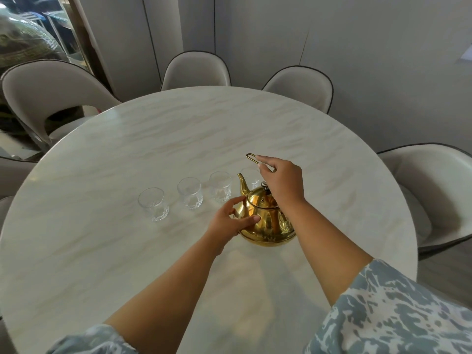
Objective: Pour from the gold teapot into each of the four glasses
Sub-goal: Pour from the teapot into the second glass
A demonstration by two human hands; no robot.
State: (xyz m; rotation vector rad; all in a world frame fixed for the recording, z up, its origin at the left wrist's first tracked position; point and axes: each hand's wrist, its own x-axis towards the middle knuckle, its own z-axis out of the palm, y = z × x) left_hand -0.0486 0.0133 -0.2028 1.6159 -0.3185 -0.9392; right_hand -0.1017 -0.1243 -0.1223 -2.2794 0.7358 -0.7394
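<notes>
A gold teapot (263,221) stands on the round marble table (178,139), its spout pointing away from me. My right hand (281,180) is above it, pinching the raised thin wire handle (251,157). My left hand (231,219) rests against the pot's left side, thumb and fingers spread on its body. Several clear empty glasses stand in a row to the left: one at the far left (153,204), one (190,193), one (221,186), and a last one (251,178) partly hidden behind the spout and my right hand.
Pale upholstered chairs ring the table: one at the left (51,93), two at the back (196,70) (298,88), one at the right (434,190). Grey wall panels stand behind them.
</notes>
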